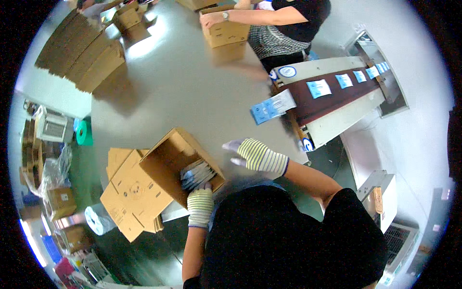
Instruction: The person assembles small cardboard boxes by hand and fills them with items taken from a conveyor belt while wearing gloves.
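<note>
An open cardboard box (163, 159) stands tilted at the table's near edge, with a stack of blue-and-white packets (197, 174) inside its near end. My left hand (200, 206), in a striped glove with grey fingertips, grips the box's near rim beside the packets; some of its fingers are hidden. To the right of the box, my right hand (257, 156), gloved the same way, hovers over the table, open, fingers stretched toward the left and nothing in them. Two overlapping packets (272, 107) lie at the conveyor's end, beyond my right hand.
A conveyor belt (332, 94) at the right carries several packets in a row. Flattened cartons (134, 192) are stacked left of the box. More folded cardboard (82, 53) stands far left on the grey table (178, 82). Across it, a co-worker's hand (211, 19) holds another box (226, 33).
</note>
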Demonstrator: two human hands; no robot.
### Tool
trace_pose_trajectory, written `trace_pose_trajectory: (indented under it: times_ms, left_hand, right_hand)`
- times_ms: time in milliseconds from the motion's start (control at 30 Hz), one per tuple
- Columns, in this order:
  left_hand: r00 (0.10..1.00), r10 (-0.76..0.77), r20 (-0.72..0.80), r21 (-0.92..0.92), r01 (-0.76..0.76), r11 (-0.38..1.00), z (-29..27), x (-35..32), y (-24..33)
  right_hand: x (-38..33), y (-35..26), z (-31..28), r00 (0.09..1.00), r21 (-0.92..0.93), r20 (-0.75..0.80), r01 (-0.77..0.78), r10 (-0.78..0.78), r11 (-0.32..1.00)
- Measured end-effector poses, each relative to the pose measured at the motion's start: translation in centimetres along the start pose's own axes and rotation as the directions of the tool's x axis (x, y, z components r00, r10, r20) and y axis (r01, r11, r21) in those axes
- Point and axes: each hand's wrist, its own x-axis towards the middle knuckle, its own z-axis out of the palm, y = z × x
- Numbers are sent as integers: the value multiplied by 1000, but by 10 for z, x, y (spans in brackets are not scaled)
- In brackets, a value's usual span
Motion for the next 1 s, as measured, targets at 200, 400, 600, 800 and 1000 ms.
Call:
trace_pose_trajectory:
  times_ms: [200, 400, 600, 800, 1000]
  left_hand:
    - [1000, -8, 25, -12, 9, 1000, -5, 5, -3]
    - [998, -11, -56, -42, 8, 999, -9, 13, -8]
    - [983, 32, -178, -55, -43, 998, 7, 16, -18]
    - [992, 13, -123, -96, -25, 995, -3, 16, -17]
    - [999, 9, -45, -134, -15, 991, -18, 17, -11]
  right_hand:
    - [-25, 82, -43, 964, -257, 113, -208, 243, 944]
    - [-12, 153, -73, 854, -492, 181, -351, 488, 797]
    - [10, 207, -88, 772, -531, 174, -449, 611, 719]
    - [23, 230, -102, 834, -680, 108, -336, 542, 652]
    - [39, 242, -110, 746, -691, 182, -367, 641, 623]
